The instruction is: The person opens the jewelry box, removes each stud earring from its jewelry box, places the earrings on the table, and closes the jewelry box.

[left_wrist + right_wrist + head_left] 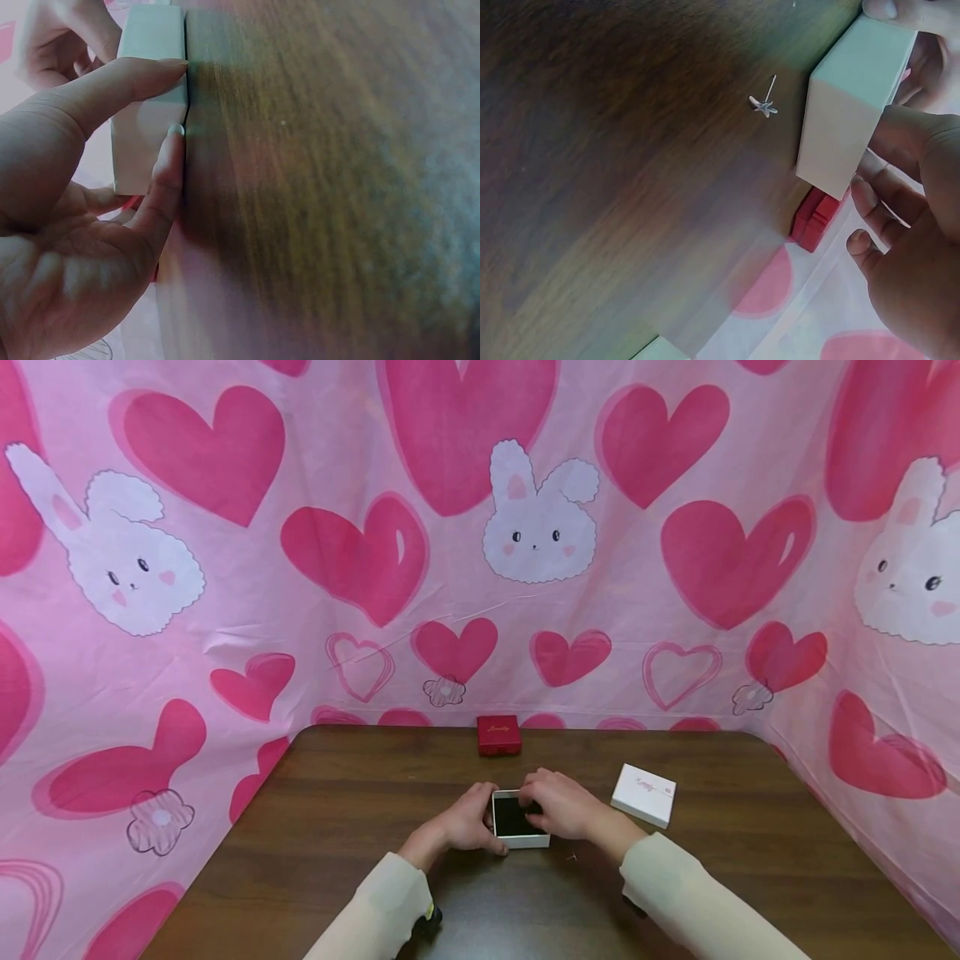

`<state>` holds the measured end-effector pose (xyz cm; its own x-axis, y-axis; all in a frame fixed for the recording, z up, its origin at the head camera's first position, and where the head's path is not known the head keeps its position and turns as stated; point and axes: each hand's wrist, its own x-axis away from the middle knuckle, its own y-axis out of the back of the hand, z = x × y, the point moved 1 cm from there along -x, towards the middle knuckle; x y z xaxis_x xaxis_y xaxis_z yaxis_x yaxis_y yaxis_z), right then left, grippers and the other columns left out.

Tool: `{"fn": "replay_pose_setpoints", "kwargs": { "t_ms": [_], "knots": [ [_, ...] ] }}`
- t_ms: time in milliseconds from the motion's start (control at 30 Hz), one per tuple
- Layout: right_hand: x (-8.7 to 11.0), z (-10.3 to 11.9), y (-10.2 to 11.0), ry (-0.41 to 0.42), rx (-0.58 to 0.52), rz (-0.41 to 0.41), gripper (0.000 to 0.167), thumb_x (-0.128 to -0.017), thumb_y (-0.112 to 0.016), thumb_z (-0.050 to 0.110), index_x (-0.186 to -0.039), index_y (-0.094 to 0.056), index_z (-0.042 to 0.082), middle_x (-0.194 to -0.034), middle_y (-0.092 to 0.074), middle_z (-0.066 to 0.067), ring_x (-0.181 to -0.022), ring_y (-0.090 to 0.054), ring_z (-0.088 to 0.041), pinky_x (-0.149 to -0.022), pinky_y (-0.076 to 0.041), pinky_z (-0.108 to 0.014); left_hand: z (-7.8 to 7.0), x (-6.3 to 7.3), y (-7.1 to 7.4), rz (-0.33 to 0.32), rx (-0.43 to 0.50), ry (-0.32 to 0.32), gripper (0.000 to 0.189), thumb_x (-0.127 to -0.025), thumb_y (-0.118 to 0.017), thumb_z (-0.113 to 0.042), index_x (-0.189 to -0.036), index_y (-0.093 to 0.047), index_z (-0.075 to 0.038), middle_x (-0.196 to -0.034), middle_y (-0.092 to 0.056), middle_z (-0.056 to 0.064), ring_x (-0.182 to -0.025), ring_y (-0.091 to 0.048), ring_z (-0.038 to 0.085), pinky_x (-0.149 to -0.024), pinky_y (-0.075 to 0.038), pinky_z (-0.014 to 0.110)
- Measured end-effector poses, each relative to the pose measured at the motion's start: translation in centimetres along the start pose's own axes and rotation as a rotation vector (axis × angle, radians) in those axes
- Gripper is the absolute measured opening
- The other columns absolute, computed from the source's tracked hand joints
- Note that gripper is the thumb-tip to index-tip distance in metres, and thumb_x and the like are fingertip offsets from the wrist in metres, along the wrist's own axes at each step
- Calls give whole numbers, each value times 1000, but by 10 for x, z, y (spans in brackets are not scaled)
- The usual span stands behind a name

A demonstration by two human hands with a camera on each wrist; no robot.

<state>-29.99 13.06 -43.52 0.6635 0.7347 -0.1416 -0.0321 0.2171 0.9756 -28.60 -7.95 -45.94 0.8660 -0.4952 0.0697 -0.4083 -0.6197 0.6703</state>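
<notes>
A small white box base [522, 841] with a black insert [513, 817] sits on the table. My left hand [472, 820] grips it from the left side, thumb at the near wall and fingers along the side, as the left wrist view shows. My right hand [558, 803] reaches over the right edge with bent fingertips at the black insert; I cannot tell whether they pinch anything, as the wall hides them in the right wrist view. On the wood right of the box lies a star-shaped stud earring [765, 107], its pin pointing away from the star.
The white lid [643, 795] with pink lettering lies to the right on the brown table [360, 827]. A closed red box [499, 736] with gold lettering stands at the back edge. Pink cloth [450, 593] with hearts and rabbits hangs behind and at both sides.
</notes>
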Motion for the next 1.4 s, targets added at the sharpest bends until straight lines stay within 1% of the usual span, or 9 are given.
{"fn": "replay_pose_setpoints", "kwargs": {
  "t_ms": [100,200,267,467,600,833,1000,1167,1400],
  "knots": [
    [1,-1,0,4,11,-13,8,-86,-81,17,-90,-75,16,-91,-62,5,-89,-54,-15,-83,-51,-38,0,0,0,-3,-3,0,80,-70,-93,-13,-133,-47,1,-114,-49,11,-98,-49,20,-85,-46,35],
    [2,-2,0,16,12,-30,11,-85,-82,16,-82,-72,19,-88,-60,6,-86,-53,-14,-79,-50,-37,0,0,0,-6,-5,-1,80,-69,-93,-13,-134,-47,1,-114,-48,11,-98,-49,20,-85,-46,34],
    [1,-3,0,22,11,-35,12,-85,-82,16,-81,-71,19,-87,-60,6,-85,-53,-15,-78,-49,-37,-1,0,0,-7,-4,-2,80,-69,-94,-12,-133,-47,1,-114,-48,11,-97,-49,20,-84,-46,34],
    [2,-2,-2,30,6,-27,6,-86,-80,16,-87,-75,18,-90,-61,6,-88,-53,-14,-81,-50,-36,-1,1,0,-6,-1,-1,79,-69,-93,-12,-133,-47,1,-114,-48,10,-98,-49,21,-84,-46,35],
    [2,0,-3,52,-10,-27,6,-87,-79,13,-91,-75,16,-91,-63,5,-88,-54,-14,-81,-50,-37,0,0,0,-4,-1,1,78,-70,-93,-14,-132,-48,0,-114,-49,10,-98,-49,20,-84,-46,34],
    [1,0,-5,74,-7,-30,4,-89,-78,12,-90,-75,15,-89,-62,5,-86,-54,-14,-79,-50,-37,0,0,0,-10,-5,-4,80,-69,-93,-14,-133,-47,0,-113,-48,8,-97,-49,19,-83,-46,33],
    [0,0,-7,66,-14,-28,6,-89,-78,13,-88,-74,16,-88,-61,7,-85,-53,-13,-79,-49,-37,0,0,0,-5,5,7,80,-70,-94,-14,-134,-47,0,-113,-48,8,-97,-49,20,-83,-46,34],
    [-1,0,-8,41,-24,-22,9,-90,-77,15,-84,-71,19,-86,-59,8,-84,-52,-12,-79,-49,-36,2,-1,-1,-4,4,16,80,-71,-93,-14,-135,-47,-1,-113,-48,7,-98,-49,19,-84,-47,33],
    [-2,1,-10,8,-7,-11,14,-90,-77,17,-81,-67,21,-83,-56,9,-83,-51,-12,-82,-48,-38,2,-1,0,-4,-1,11,79,-71,-93,-15,-134,-47,-1,-113,-47,5,-99,-49,19,-84,-47,33]
  ]
}}
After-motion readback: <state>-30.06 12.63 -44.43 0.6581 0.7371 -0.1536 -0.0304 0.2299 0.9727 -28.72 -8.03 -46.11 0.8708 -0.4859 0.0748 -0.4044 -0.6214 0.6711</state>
